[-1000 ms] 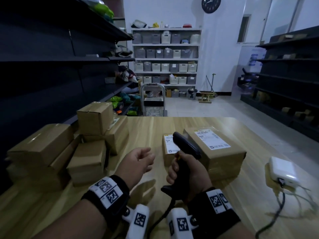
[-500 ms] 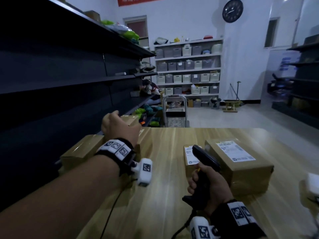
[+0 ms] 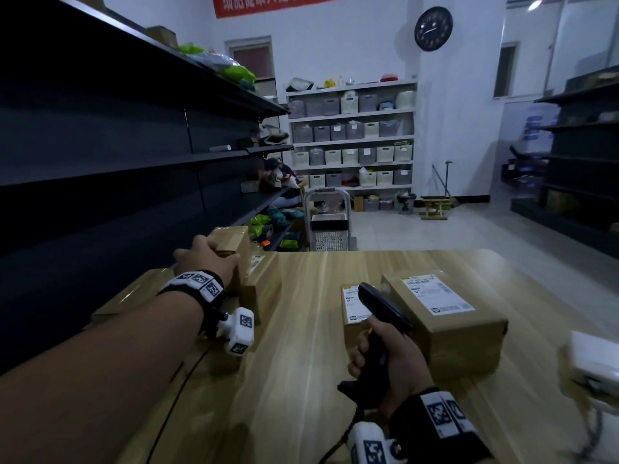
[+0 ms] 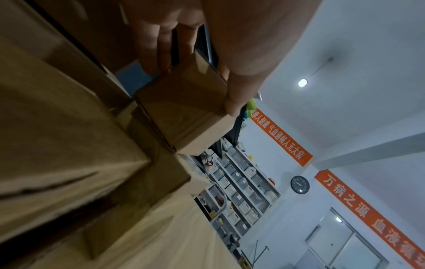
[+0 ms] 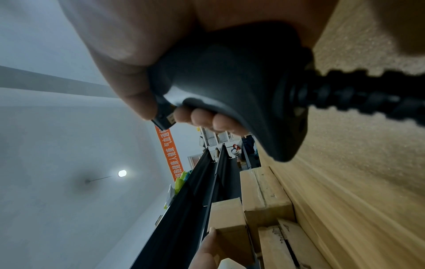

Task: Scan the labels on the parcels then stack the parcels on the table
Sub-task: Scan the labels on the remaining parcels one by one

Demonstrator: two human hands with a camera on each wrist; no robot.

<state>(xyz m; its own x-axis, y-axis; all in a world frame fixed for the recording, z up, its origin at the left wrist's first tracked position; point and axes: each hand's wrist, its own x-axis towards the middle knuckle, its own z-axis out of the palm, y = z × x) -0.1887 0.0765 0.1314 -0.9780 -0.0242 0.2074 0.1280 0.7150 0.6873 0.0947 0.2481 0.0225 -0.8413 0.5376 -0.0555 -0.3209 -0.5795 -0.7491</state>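
Note:
My left hand (image 3: 207,261) reaches to the pile of brown parcels at the table's left edge and grips the small top parcel (image 3: 232,241). In the left wrist view the thumb and fingers (image 4: 165,54) clamp opposite sides of that small box (image 4: 184,109). My right hand (image 3: 385,360) holds a black barcode scanner (image 3: 382,309) by its handle (image 5: 230,81). The scanner's head sits over a small labelled parcel (image 3: 351,306), beside a larger labelled parcel (image 3: 445,316) on the wooden table (image 3: 301,346).
More brown parcels (image 3: 134,296) lie under and beside my left forearm. A white device (image 3: 593,363) with a cable sits at the table's right edge. Dark shelving (image 3: 100,162) runs along the left. A trolley (image 3: 330,226) stands beyond the table's far edge.
My left hand has moved from mid-table to the left pile and taken hold of the top small parcel. The right hand keeps the scanner where it was. My head has lifted and turned left.

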